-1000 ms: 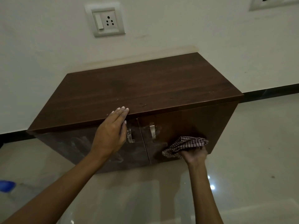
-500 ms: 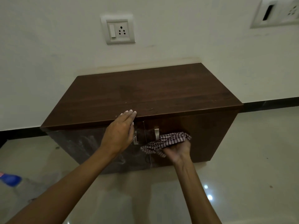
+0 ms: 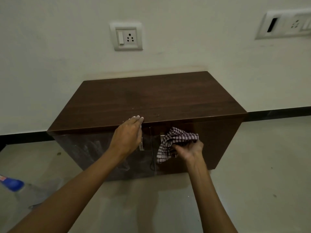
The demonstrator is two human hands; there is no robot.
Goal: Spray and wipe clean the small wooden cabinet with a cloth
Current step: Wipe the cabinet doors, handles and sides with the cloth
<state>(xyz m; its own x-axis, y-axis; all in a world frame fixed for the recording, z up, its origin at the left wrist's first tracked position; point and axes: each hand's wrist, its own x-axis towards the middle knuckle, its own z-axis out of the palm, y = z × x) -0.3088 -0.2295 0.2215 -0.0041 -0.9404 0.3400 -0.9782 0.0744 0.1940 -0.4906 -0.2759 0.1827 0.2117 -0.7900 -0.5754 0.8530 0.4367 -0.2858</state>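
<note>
So, the small dark-brown wooden cabinet [image 3: 151, 101] sits dead centre against the pale wall, on the glossy tiled floor [image 3: 252, 190]. The left hand [image 3: 127, 137] reaches in from 7 o'clock. Its grip is spread flat, fingers straight and side by side, with the fingertips [image 3: 138, 117] resting on the front edge of the cabinet top and the palm hanging over the top inner corner of the left door [image 3: 87, 148]. It hides most of the left metal handle [image 3: 141, 147]; only a sliver peeks out.

The right hand [image 3: 190, 150] comes up from 5 o'clock, grip bunched tight round a maroon-and-white checked cloth [image 3: 175, 138], fingers curled into the folds. The cloth is pressed on the right door [image 3: 218, 140] near its top inner corner, partly covering the right metal handle [image 3: 162, 136], and a loose end dangles toward 6 o'clock.

The left door has whitish streaky smears across it.

At 12 o'clock on the wall there's a white switch-and-socket plate [image 3: 126, 37], plus another white wall plate [image 3: 286, 24] at 2 o'clock, cut off by the edge. Way out at 8 o'clock a blue-capped thing [image 3: 11, 184] lies on the floor, too blurry to say what it is.
</note>
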